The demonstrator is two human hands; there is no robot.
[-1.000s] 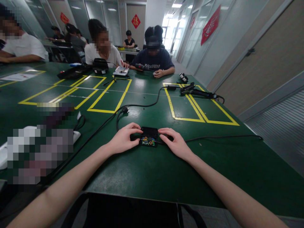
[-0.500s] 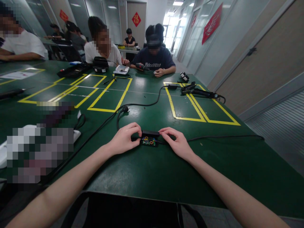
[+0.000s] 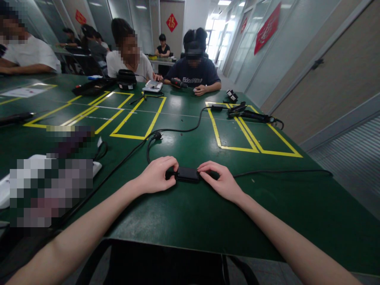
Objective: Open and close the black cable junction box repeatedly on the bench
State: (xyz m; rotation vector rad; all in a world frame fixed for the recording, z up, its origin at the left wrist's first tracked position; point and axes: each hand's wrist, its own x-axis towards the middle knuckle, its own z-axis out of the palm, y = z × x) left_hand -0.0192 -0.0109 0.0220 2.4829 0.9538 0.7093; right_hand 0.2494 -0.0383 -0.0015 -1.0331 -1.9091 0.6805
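Note:
A black power adapter point(image 3: 188, 175) lies on the green table in front of me, its cover over the circuit board, which is hidden. My left hand point(image 3: 158, 174) grips the adapter's left end between curled fingers and thumb. At the right end, the fingertips and thumb of my right hand point(image 3: 219, 179) pinch the case edge. A black cord with a plug point(image 3: 157, 135) curves out past my left hand. Another thin black cable point(image 3: 282, 171) runs right from behind my right hand.
A long black cable point(image 3: 178, 130) crosses the green table point(image 3: 184, 221) toward a black tool point(image 3: 252, 114). Yellow tape marks rectangles. Blurred-out items and a white object point(image 3: 28, 166) lie at left. Across the table a person point(image 3: 192, 71) holds a power screwdriver point(image 3: 179, 83); others sit nearby.
The adapter's cover, tilted up behind the exposed circuit board before, now lies down over it. Both hands stay at the adapter's two ends.

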